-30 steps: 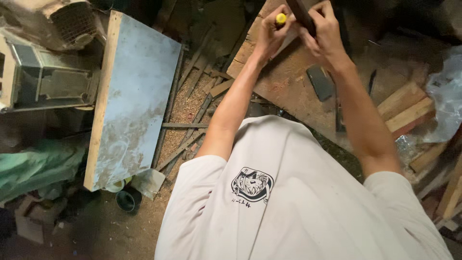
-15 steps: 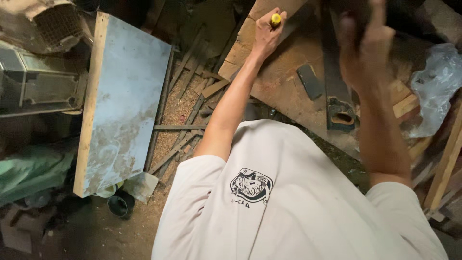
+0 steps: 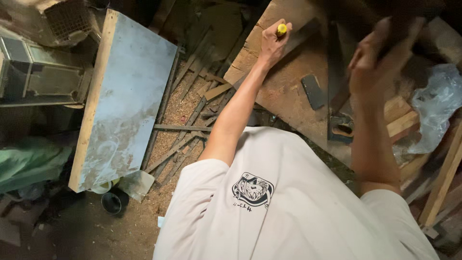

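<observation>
Left hand (image 3: 272, 44) is closed around a yellow-tipped tool (image 3: 281, 30), set on the sawdust-covered worktop (image 3: 288, 91) near its far left corner. Right hand (image 3: 380, 62) is raised above the worktop's right side, motion-blurred, gripping a dark object I cannot identify. A dark flat block (image 3: 313, 91) and a saw (image 3: 339, 96) lie between the hands.

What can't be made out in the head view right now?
- Right hand: motion-blurred; whether it grips anything cannot be told.
- Yellow-capped tool in the left hand: only the top shows, the fist hides the rest.
- Workbench top right: dark and blurred, things there unreadable.
- Hand saw: blade blurred, handle partly behind the right forearm.
- Plastic bag: cut by the right edge.
</observation>
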